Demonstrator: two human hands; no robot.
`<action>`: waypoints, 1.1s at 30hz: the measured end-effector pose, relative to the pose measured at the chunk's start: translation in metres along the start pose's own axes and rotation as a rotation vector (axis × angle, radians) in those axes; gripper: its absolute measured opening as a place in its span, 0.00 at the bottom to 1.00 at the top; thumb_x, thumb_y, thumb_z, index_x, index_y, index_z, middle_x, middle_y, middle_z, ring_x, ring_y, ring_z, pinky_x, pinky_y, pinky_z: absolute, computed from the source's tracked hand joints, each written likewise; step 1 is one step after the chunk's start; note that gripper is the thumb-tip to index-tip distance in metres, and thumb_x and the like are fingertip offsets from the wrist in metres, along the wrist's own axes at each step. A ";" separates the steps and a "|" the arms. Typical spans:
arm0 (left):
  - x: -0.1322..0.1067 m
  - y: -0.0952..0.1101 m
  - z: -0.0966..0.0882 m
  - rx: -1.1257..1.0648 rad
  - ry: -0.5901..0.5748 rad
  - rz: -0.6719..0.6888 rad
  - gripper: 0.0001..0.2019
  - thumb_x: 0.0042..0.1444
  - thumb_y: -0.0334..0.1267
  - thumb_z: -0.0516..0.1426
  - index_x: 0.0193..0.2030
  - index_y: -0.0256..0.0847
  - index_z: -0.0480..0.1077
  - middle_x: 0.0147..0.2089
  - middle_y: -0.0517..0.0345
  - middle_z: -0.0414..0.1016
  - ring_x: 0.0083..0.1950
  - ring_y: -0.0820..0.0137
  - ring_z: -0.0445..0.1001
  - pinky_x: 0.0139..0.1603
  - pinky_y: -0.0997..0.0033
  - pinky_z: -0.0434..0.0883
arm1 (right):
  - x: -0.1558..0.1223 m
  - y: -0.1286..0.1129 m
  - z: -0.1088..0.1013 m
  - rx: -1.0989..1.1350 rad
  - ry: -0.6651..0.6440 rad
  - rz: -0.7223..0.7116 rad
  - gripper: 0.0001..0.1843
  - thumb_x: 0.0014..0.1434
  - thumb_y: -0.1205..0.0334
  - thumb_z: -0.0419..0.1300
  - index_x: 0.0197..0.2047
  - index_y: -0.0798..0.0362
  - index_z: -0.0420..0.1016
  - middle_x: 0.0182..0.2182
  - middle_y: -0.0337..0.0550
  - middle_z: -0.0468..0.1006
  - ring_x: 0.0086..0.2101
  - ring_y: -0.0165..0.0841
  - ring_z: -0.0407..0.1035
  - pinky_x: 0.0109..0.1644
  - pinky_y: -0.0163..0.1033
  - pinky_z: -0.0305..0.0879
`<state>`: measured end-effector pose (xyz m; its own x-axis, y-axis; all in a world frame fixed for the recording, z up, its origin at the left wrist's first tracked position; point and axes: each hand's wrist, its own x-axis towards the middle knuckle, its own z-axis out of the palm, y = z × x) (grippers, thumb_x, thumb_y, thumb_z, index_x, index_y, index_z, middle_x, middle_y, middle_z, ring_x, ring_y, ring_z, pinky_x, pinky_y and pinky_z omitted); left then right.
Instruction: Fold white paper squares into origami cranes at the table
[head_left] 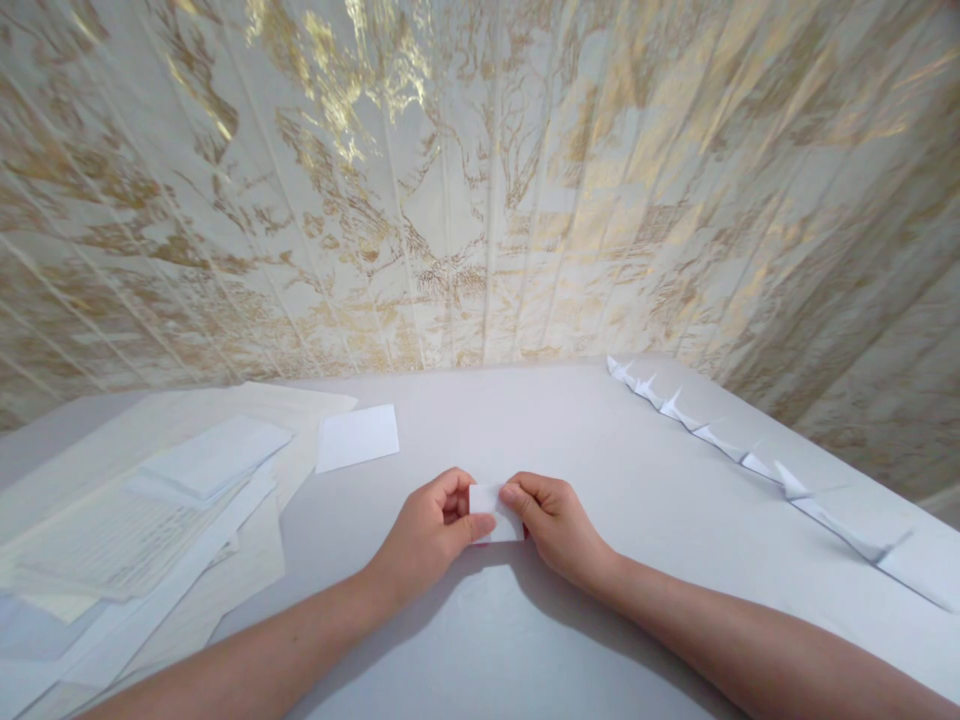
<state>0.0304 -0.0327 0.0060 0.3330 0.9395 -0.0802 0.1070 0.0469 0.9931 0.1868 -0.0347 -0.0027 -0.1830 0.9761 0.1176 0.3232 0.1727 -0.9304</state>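
Note:
A small folded piece of white paper (pixel 492 510) lies on the grey table (pixel 525 430) in front of me. My left hand (pixel 429 534) pinches its left side, thumb pressed on top with the fingers curled. My right hand (pixel 551 520) grips its right side in the same curled way. Both hands rest on the tabletop and almost touch each other over the paper.
A square white sheet (pixel 357 437) lies behind my left hand. A loose pile of papers (pixel 142 500) covers the table's left side. A row of several folded white paper figures (pixel 720 435) runs along the right edge. A gold-patterned wall (pixel 480 180) stands behind.

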 end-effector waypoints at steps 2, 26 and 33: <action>0.001 0.001 0.000 -0.022 -0.006 -0.012 0.08 0.42 0.35 0.60 0.26 0.37 0.63 0.23 0.63 0.68 0.25 0.75 0.65 0.27 0.77 0.61 | 0.000 0.000 0.001 0.068 0.006 0.026 0.15 0.54 0.54 0.51 0.21 0.55 0.64 0.16 0.33 0.60 0.19 0.25 0.54 0.22 0.31 0.51; -0.009 -0.004 -0.027 0.071 -0.013 -0.147 0.13 0.34 0.25 0.58 0.31 0.35 0.72 0.20 0.64 0.68 0.24 0.74 0.66 0.25 0.76 0.61 | -0.003 0.005 -0.008 -0.159 -0.207 -0.125 0.11 0.46 0.73 0.62 0.35 0.57 0.73 0.26 0.38 0.71 0.27 0.27 0.63 0.32 0.32 0.60; -0.010 -0.004 -0.026 0.220 -0.005 -0.097 0.09 0.37 0.29 0.58 0.31 0.35 0.71 0.26 0.61 0.69 0.27 0.74 0.66 0.28 0.75 0.64 | -0.005 0.005 -0.006 -0.115 -0.223 -0.061 0.10 0.45 0.73 0.62 0.34 0.56 0.73 0.26 0.37 0.72 0.28 0.27 0.65 0.33 0.32 0.61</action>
<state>0.0023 -0.0330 0.0055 0.3157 0.9324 -0.1758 0.3399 0.0618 0.9384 0.1952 -0.0383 -0.0053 -0.4011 0.9124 0.0810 0.4062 0.2564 -0.8771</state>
